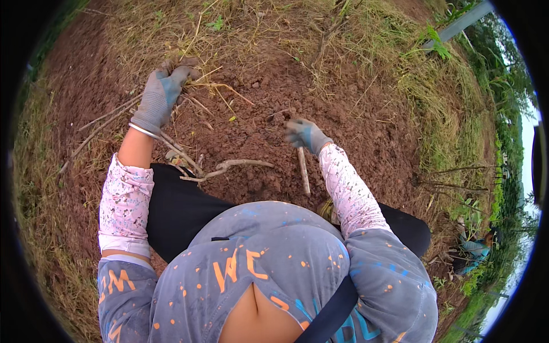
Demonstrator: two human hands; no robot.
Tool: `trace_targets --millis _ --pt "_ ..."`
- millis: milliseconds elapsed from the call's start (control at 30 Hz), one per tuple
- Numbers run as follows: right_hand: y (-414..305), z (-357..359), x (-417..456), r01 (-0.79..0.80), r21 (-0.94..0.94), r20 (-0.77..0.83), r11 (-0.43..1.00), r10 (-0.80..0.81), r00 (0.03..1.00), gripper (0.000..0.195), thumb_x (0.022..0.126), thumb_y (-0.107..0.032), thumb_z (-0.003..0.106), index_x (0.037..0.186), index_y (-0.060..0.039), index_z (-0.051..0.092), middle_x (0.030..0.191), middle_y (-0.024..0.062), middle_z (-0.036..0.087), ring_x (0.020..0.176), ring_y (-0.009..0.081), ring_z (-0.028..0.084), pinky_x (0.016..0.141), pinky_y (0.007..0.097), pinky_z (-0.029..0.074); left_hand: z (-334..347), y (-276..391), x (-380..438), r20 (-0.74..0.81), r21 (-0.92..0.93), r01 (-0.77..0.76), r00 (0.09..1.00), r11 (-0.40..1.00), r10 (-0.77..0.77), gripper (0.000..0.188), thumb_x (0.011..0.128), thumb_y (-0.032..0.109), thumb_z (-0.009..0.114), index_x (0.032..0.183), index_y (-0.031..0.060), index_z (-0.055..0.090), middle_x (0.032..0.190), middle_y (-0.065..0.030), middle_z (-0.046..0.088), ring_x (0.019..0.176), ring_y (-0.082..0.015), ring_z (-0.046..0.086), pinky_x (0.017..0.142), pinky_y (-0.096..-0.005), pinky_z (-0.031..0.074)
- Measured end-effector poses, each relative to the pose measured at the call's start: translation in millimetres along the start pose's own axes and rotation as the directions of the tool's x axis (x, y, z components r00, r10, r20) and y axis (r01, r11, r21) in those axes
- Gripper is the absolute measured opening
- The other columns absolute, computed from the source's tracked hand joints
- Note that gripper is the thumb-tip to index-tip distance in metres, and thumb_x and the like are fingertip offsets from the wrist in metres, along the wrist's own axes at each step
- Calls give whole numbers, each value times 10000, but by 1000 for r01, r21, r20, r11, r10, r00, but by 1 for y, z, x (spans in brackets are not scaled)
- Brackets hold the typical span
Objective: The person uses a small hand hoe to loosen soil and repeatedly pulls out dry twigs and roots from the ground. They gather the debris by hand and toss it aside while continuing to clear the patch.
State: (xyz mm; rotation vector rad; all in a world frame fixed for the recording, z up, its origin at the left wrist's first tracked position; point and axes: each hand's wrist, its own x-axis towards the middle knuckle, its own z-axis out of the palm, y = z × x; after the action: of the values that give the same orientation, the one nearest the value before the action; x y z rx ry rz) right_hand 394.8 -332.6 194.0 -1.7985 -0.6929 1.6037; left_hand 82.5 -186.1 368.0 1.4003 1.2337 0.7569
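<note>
My left hand (163, 94), in a grey and blue work glove, reaches to the dry grass at the upper left. Its fingertips are among dry stalks (214, 85) and a soil-coloured clump; a firm hold on them cannot be made out. My right hand (306, 135), gloved alike and blurred, is over the reddish-brown soil (253, 128). Just below it a straight wooden stick or tool handle (303, 171) points towards me, its far end hidden by the glove. A crooked bare branch (231, 165) lies on the soil between my hands.
Long thin branches (103, 124) stretch left under my left forearm. A woody stem (326, 43) rises ahead amid dry grass (386, 43). A grey post (459, 25) stands at upper right. Bare twigs (454, 184) and another person (474, 253) are off to the right.
</note>
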Motion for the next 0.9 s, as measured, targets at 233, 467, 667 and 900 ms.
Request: trace_targets --millis 233,467,667,900 --pt "218 -9 13 -464 -702 -294 540 374 880 458 845 -410 724 1101 -37 657 920 143 704 783 276 702 649 414 565 -3 5 -17 7 -97 -352 935 931 355 364 966 269 578 1257 63 649 1012 20 677 655 -26 516 541 -170 412" --pt "190 -30 19 -513 489 379 705 359 853 263 976 -298 613 835 -115 486 621 -14 380 472 137 353 411 320 347 -148 -3 -54 -269 -223 -698 715 681 645 407 1023 118 524 1417 22 481 1324 -87 604 924 -77 640 672 -159 494" --pt "138 -23 11 -369 584 197 723 315 928 319 993 -402 604 964 -85 588 648 -22 511 452 118 435 408 305 412 -352 -99 -104 -561 806 138 485 576 670 465 974 72 534 1435 108 487 1374 -94 599 1071 -222 645 837 -298 515" --pt "111 -12 -2 -34 175 -232 984 75 970 288 939 -346 662 937 -69 580 666 -17 544 467 103 460 409 267 386 -568 -189 -127 -787 256 637 574 727 -227 483 999 371 508 1387 85 546 1389 -169 574 1209 -326 595 963 -394 479"
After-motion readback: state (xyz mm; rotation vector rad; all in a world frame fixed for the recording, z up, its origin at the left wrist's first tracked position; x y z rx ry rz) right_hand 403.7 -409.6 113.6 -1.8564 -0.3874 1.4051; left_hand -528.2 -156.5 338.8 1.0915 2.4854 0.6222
